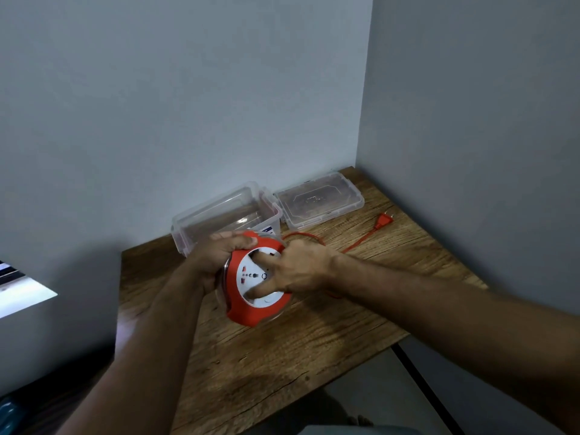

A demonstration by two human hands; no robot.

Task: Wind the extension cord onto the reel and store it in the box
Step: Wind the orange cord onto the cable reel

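The left hand [219, 255] grips the round red-and-white plastic reel [255, 281]; the right hand [295, 268] presses spread fingers on its face. Orange cord [361, 241] trails across grained wood table [282, 356].

This looks like a plain corner of a home room rather than a workshop or shop. A small wood-grain table [282, 356] fills the lower middle of the frame, pushed into the angle where two bare, pale grey painted walls [188, 105] meet at the upper right, with nothing mounted on them. A clear plastic household storage box [226, 211] and its separate lid [320, 202] sit at the table's far edge in the middle of the frame, and grey floor [392, 387] shows at the lower right.
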